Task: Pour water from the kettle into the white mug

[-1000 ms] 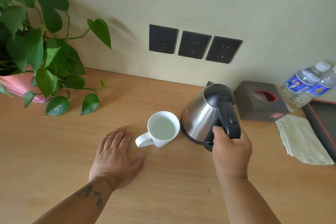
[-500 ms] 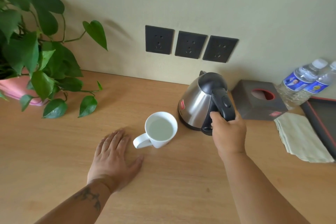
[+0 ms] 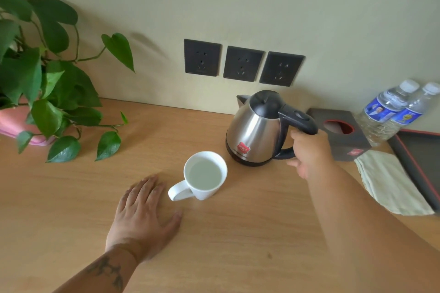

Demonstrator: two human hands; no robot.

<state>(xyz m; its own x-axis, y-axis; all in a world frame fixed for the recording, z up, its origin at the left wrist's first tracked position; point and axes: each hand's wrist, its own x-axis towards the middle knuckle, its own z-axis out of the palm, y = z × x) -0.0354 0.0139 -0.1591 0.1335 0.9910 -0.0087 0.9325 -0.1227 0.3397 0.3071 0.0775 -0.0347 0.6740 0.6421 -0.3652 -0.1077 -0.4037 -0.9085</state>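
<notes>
Resting flat on the wooden table [image 3: 71, 197], fingers spread and holding nothing, the left hand [image 3: 142, 211] lies nearest, just left of the mug [image 3: 204, 175]. The mug is white, upright, nearly full of water, its handle turned toward that hand. Just beyond it to the right stands the steel kettle [image 3: 256, 131], upright, black lid shut, spout facing left. The right hand [image 3: 309, 152] curls loosely around its black handle. Three sockets [image 3: 242, 63] line the far wall.

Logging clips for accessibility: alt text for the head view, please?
A right hand grips the handle of a steel kettle standing upright on a wooden desk, beside a water-filled white mug. The left hand rests flat nearby.
</notes>
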